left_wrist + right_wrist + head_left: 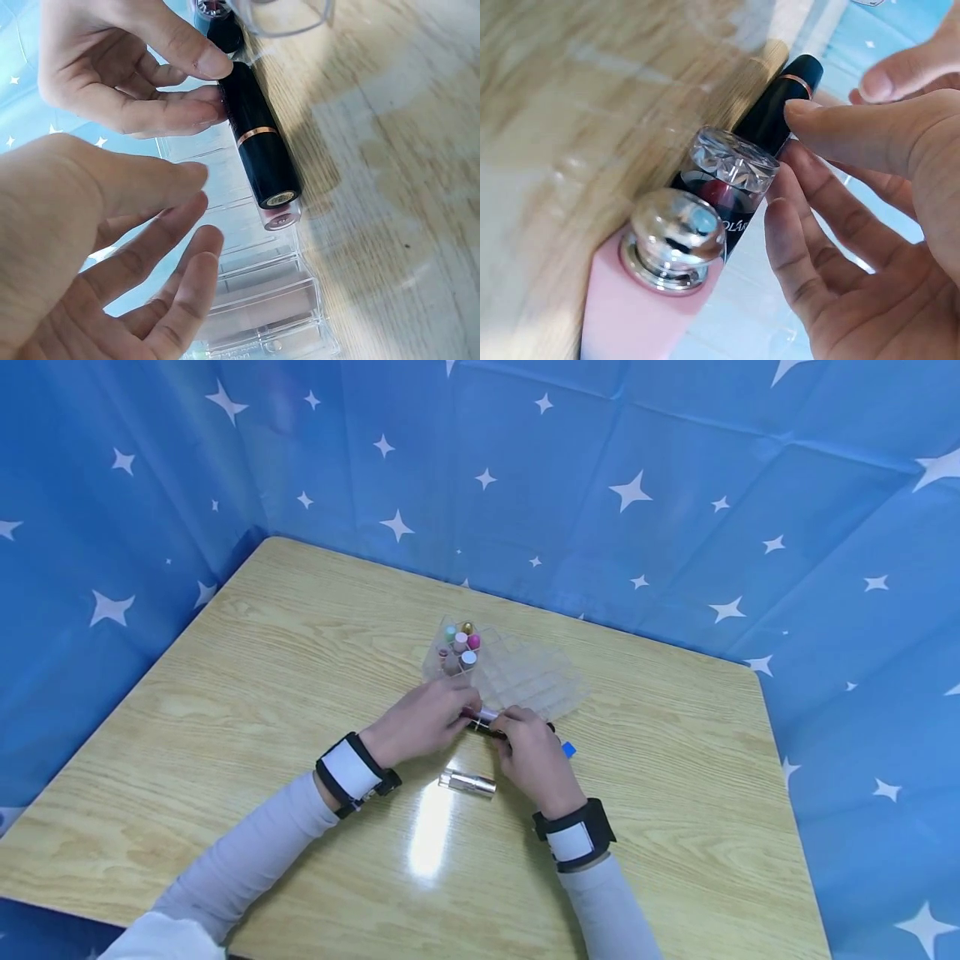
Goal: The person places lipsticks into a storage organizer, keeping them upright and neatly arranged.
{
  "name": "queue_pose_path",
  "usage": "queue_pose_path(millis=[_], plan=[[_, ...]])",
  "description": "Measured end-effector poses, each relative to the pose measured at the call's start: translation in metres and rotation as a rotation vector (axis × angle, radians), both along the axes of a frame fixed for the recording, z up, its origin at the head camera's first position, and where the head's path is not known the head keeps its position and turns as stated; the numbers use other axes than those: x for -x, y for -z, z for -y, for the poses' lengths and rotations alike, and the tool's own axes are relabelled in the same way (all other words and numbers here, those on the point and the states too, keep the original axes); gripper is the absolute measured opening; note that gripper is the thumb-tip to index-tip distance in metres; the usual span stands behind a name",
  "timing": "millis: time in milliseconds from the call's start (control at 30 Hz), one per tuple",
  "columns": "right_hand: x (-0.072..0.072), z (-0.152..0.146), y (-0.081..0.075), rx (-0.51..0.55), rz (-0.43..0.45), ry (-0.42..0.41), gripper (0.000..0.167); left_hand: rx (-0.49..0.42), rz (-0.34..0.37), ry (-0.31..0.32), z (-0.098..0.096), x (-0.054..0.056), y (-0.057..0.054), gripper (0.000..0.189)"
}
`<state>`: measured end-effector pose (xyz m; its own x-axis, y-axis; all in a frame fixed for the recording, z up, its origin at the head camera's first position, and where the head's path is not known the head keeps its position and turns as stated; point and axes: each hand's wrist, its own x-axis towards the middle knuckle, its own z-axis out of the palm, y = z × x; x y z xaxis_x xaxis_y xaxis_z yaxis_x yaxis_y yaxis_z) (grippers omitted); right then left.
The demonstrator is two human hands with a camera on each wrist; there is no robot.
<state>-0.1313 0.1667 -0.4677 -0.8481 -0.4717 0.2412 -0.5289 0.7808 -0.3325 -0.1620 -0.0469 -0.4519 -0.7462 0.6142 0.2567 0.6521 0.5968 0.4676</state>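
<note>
My right hand (536, 760) pinches a black tube with a copper band (253, 112), which looks like a lipstick, between thumb and fingers. The tube lies low along the front of the clear organizer (536, 672). Close to the tube's other end is my left hand (423, 718); its fingers (191, 296) are bent loosely and hold nothing. Beside the black tube, a clear tube with dark red contents (282, 221) peeks out. In the right wrist view, a bottle with a faceted clear cap (735, 161) stands before the black tube.
A silver tube (467, 782) lies on the wooden table (337, 877) between my forearms. Several cosmetics, including a pink-capped one (474, 642), stand in the organizer's left end. A pink bottle with a silver ball cap (641, 292) and a blue piece (568, 749) are near my right hand.
</note>
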Motion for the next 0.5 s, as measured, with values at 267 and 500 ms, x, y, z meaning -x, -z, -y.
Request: queue_pose_path(millis=[267,500], plan=[[0.0007,-0.0015,0.0017,0.014,0.066,-0.022,0.019,0.062,0.025,0.021,-0.0012,-0.0007,0.0035,0.019],[-0.0001,-0.0052,-0.0026,0.082,0.087,-0.031,0.022,0.077,0.046,0.021,-0.0043,-0.0020,0.0063,0.022]])
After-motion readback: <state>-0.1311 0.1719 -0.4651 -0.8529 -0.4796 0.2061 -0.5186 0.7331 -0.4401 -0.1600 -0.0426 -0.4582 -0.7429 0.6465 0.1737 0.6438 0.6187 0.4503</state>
